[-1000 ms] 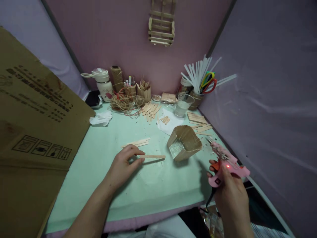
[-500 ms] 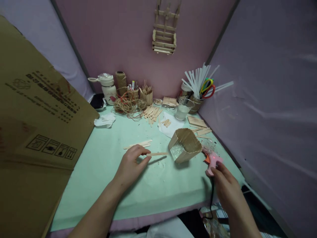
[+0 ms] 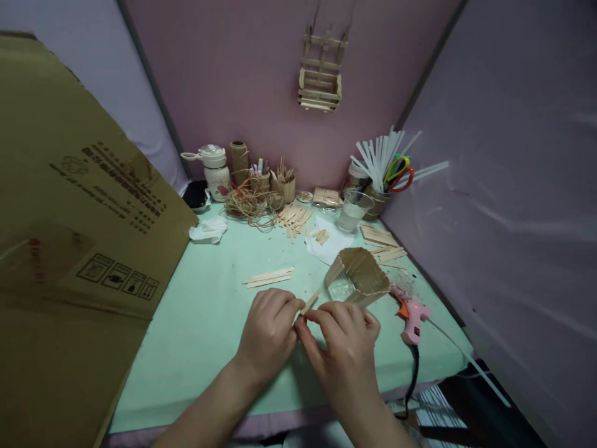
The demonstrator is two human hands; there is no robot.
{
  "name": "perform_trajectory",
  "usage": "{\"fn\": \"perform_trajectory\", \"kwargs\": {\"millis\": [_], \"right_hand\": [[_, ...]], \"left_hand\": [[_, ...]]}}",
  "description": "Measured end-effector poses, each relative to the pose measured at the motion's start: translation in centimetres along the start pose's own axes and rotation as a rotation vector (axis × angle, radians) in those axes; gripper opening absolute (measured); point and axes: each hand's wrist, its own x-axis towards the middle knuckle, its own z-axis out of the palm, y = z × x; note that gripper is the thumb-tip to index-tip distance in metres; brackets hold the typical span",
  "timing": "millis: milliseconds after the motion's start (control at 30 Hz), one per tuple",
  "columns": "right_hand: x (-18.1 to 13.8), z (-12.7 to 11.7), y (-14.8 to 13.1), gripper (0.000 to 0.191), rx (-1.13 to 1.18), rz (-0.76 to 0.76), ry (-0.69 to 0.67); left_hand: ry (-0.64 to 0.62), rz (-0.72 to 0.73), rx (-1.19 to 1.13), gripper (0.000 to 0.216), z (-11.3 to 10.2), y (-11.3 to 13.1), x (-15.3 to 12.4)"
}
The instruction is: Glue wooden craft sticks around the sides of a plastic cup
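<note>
Both my left hand [image 3: 272, 326] and my right hand [image 3: 344, 339] pinch one wooden craft stick [image 3: 311, 302] near its close end, low over the table front. Its far end points up and right. Just behind my right hand stands a box built of craft sticks [image 3: 361, 274], its top open and its inside partly see-through at the bottom. To the right lies a pink glue gun [image 3: 413, 317] with an orange trigger, a red light on it and a glue stick out of its back; neither hand touches it. Several loose craft sticks [image 3: 268, 277] lie beyond my left hand.
A large cardboard box [image 3: 107, 249] walls off the left side. Along the back stand a white bottle [image 3: 217, 174], tangled twine [image 3: 254, 205], a plastic cup [image 3: 353, 211] and a pot [image 3: 377, 202] of glue sticks and scissors. The glue gun's cord [image 3: 412, 379] drops over the front edge.
My right hand has let go of the glue gun and moved left to the craft stick. My left hand has drawn the stick closer and turned it. The whole view has shifted slightly.
</note>
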Motion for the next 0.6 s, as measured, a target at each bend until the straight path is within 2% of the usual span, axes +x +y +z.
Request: {"fn": "perform_trajectory", "kwargs": {"millis": [233, 367, 467, 533, 600], "right_hand": [[-0.2, 0.2, 1.1, 0.017, -0.104, -0.042, -0.002], [0.0, -0.9, 2.3, 0.013, -0.113, -0.101, 0.061], [-0.1, -2.6, 3.3, 0.007, -0.103, -0.126, 0.087], [-0.4, -3.8, 3.9, 0.006, -0.094, -0.126, 0.093], [-0.7, -4.9, 4.3, 0.005, -0.084, -0.113, 0.095]], "left_hand": [[-0.051, 0.090, 0.045, 0.022, 1.1, 0.7, 0.2], [-0.172, 0.080, 0.080, 0.013, 0.4, 0.9, 1.3], [-0.280, 0.030, 0.074, 0.044, -0.8, 0.1, 4.5], [-0.318, 0.093, 0.015, 0.049, -0.9, -0.9, 7.6], [-0.425, 0.215, -0.089, 0.051, -0.2, -2.0, 10.7]]}}
